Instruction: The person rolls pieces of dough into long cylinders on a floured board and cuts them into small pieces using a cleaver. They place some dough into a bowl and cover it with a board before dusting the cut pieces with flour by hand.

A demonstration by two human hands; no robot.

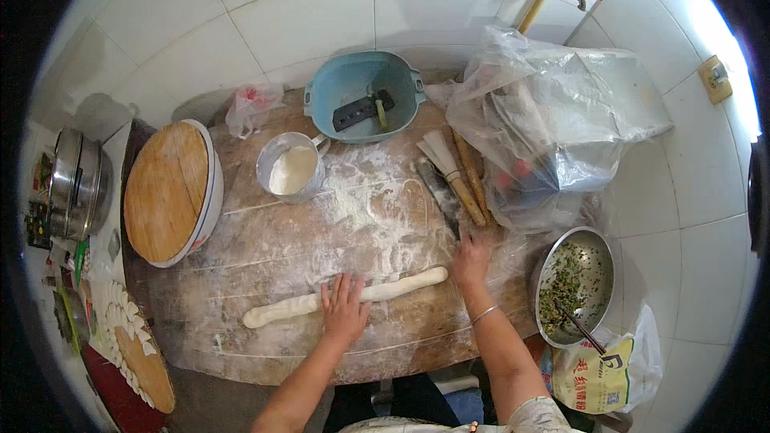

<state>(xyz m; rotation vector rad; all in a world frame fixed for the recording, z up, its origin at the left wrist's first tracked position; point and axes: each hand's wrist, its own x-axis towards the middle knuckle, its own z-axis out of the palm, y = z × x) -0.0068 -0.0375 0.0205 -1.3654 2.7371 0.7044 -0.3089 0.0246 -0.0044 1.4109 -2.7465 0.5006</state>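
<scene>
A long rope of white dough [407, 283] lies slantwise across the floured wooden board [265, 357]. My left hand [345, 306] rests flat on its middle with the fingers spread. To the right of the dough, my right hand [472, 260] closes at the near end of a dark-bladed knife [439, 194]; the handle is mostly hidden by the fingers. A pale-bristled brush [449, 167] and a wooden rolling pin [470, 164] lie just beyond that hand. Loose flour [353, 200] is scattered over the board's middle.
A metal cup of flour [290, 170] and a blue basin [361, 116] stand at the back. At left are a lidded white basin [168, 192] and a round board of dumplings [136, 345]. A steel bowl of chopped filling [573, 287] stands right, below a plastic-covered heap [553, 128].
</scene>
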